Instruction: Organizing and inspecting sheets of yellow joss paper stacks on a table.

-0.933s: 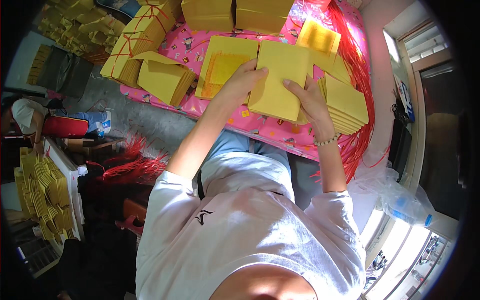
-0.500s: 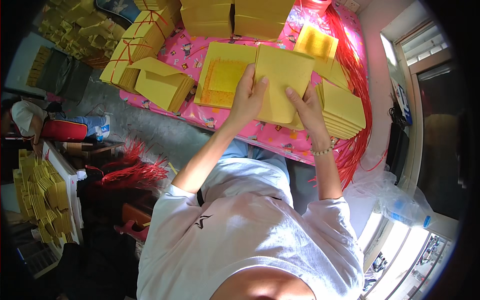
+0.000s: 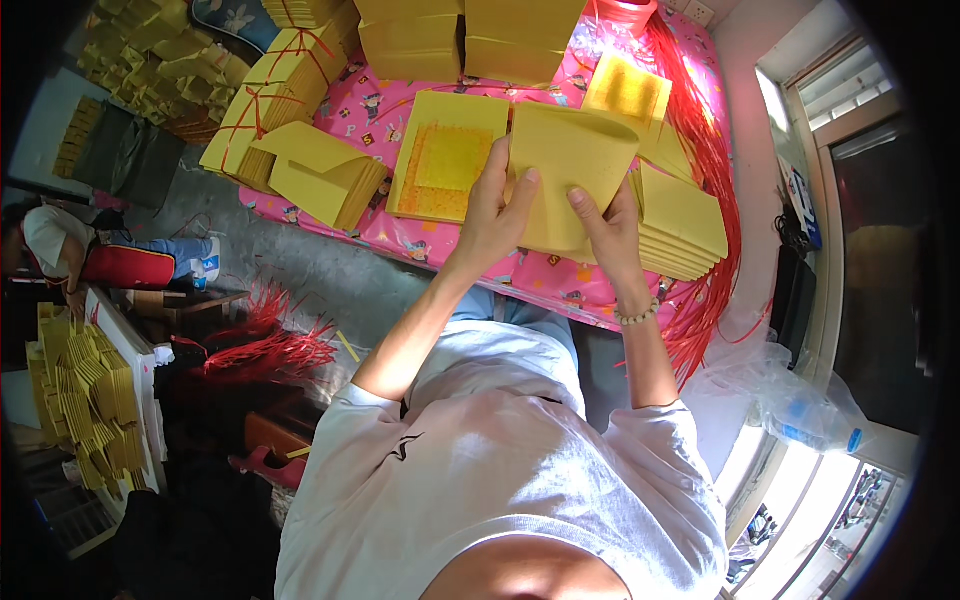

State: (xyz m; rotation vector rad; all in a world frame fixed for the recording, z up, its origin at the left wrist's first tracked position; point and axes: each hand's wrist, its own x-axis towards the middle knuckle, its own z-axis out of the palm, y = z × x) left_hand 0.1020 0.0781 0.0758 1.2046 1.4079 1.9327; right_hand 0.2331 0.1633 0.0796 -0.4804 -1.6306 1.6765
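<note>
Between my two hands is a stack of yellow paper sheets (image 3: 565, 165), its far right edge curling over. My left hand (image 3: 497, 208) grips the left side, thumb on top. My right hand (image 3: 613, 228) holds the lower right side, thumb also on top; a bead bracelet circles that wrist. How many sheets are held cannot be made out. Just left of it lies a yellow paper stack with an orange printed square (image 3: 448, 155). Near my right hand rests a fanned pile of folded yellow paper (image 3: 684, 215).
The pink patterned table cover (image 3: 412, 240) lies underneath. Tied yellow bundles (image 3: 255, 125), a loose folded pile (image 3: 322, 172) and tall stacks (image 3: 525, 40) stand left and behind. Long red strands (image 3: 722, 240) hang over the right edge. At far left a person (image 3: 55, 240) sits by another table.
The held paper has shifted slightly down and right, and its far right edge now curls more. Both hands keep their hold, the right one a little lower.
</note>
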